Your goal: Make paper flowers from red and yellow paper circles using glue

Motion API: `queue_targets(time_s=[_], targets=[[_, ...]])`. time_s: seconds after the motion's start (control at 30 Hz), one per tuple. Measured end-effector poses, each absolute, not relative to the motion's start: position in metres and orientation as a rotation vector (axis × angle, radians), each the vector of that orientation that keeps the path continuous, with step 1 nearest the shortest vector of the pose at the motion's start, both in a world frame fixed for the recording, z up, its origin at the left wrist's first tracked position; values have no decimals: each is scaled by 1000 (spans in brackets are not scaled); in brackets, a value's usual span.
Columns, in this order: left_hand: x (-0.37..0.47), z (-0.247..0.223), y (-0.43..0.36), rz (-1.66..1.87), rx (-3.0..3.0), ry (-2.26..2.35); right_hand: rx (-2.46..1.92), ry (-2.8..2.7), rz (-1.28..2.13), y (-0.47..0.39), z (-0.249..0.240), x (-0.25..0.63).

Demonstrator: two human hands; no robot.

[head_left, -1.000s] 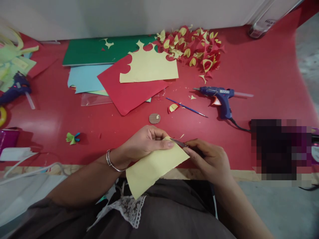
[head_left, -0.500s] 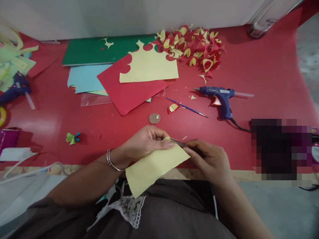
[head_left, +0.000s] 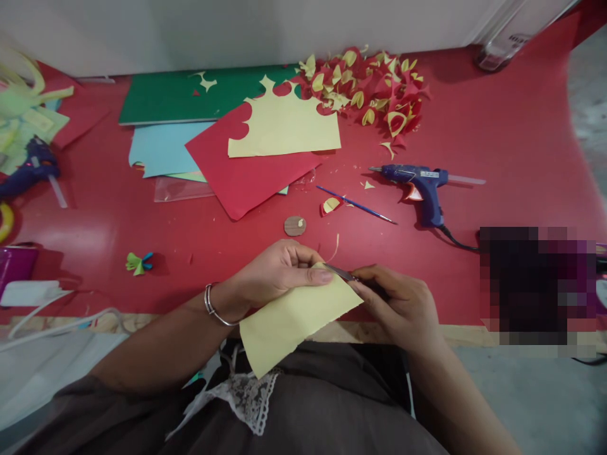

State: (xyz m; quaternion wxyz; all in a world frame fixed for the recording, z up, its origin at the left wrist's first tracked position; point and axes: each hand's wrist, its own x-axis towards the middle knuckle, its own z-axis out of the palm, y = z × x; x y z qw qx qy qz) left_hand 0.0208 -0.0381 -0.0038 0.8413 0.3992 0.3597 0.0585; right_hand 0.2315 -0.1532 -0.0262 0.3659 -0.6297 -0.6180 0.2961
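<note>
Near the table's front edge, my left hand (head_left: 279, 273) pinches the upper edge of a pale yellow paper sheet (head_left: 296, 316) between thumb and fingers. My right hand (head_left: 401, 303) is closed round small scissors (head_left: 342, 273), whose handles are mostly hidden by the fingers. The blades lie at the sheet's upper right edge, close to my left thumb. A thin curled yellow strip (head_left: 336, 248) is just above the blades. Beyond my hands lies a small brown oval piece (head_left: 294, 226) with a pale spot on it.
A blue glue gun (head_left: 422, 183) lies right, another (head_left: 31, 167) far left. A blue brush (head_left: 358, 205), cut yellow sheet (head_left: 289, 126), red sheet (head_left: 241, 177), green board (head_left: 165, 98) and red-yellow paper pile (head_left: 370, 88) lie further back. A paper flower (head_left: 138, 263) is left.
A thin curled strip now shows above the scissors, where a shorter bit was before. Both hands have stayed nearly in place.
</note>
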Motion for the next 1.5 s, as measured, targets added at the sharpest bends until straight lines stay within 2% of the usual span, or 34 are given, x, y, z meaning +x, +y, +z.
queue_targets(time_s=[1.5], targets=[[21,-2,-37,26,897,763,-1541,-1647,700,-151,-25,229]])
